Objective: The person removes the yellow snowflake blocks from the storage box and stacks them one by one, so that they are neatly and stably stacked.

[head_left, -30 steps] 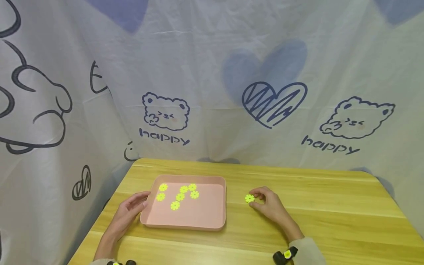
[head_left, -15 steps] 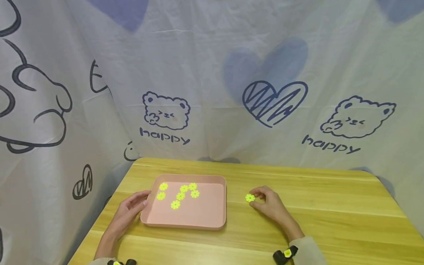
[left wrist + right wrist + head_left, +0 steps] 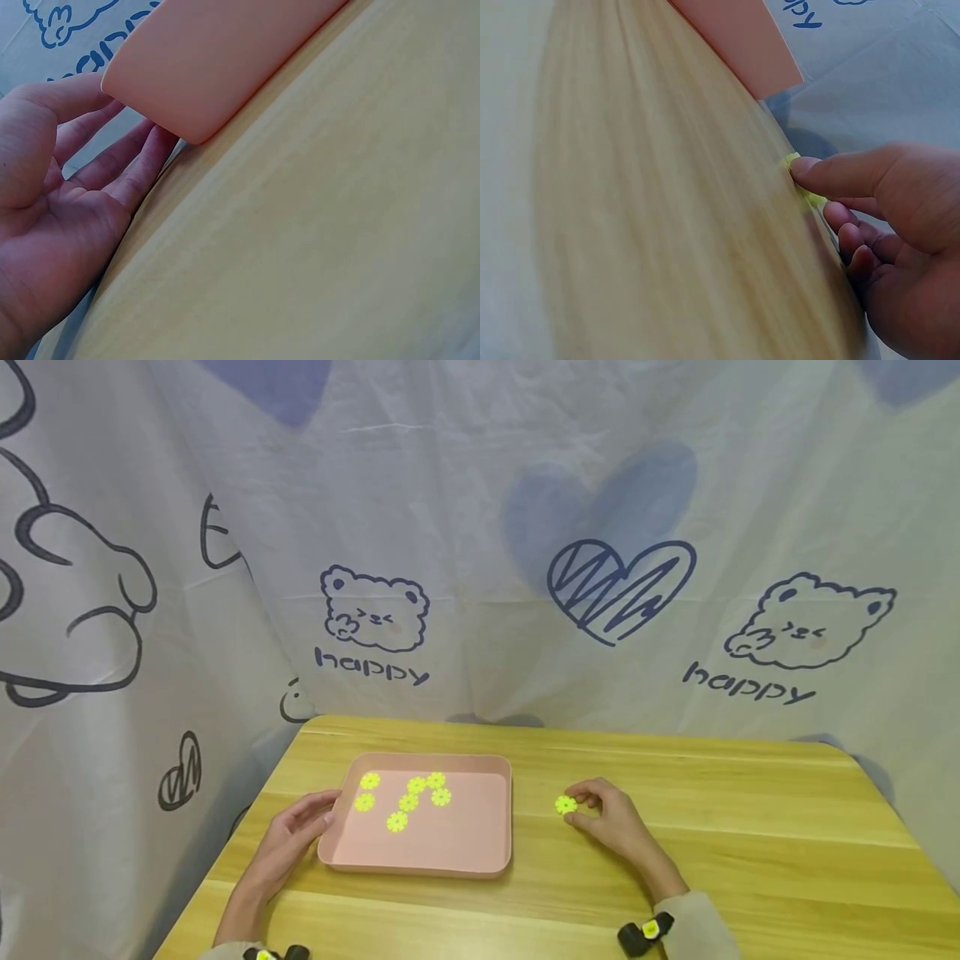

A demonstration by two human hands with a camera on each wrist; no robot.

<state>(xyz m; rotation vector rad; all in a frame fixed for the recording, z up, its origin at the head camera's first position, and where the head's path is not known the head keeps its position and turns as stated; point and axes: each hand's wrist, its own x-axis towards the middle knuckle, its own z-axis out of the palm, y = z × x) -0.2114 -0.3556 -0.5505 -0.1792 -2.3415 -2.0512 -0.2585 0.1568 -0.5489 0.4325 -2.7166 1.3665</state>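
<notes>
In the head view, a pink tray (image 3: 420,866) lies on the wooden table with several yellow notched snowflake discs (image 3: 397,822) in its left and back-middle part. At the tray's left side, my left hand (image 3: 288,835) holds its edge between thumb and fingers. The left wrist view shows that hand (image 3: 67,180) at a corner of the pink tray (image 3: 202,67), its fingertips partly hidden. Right of the tray, my right hand (image 3: 611,818) pinches one yellow snowflake disc (image 3: 565,805) between thumb and forefinger, low over the table. The thumb covers much of this disc (image 3: 815,199) in the right wrist view.
The wooden table (image 3: 750,843) extends to the right and in front of the tray. Behind it hangs a pale printed curtain (image 3: 465,568) with bears and hearts. Another curtain side closes off the left. A black wrist device (image 3: 645,935) sits on the right sleeve.
The head view has shifted very slightly. Both hands, the tray and the discs keep their places, and the right hand still pinches its disc.
</notes>
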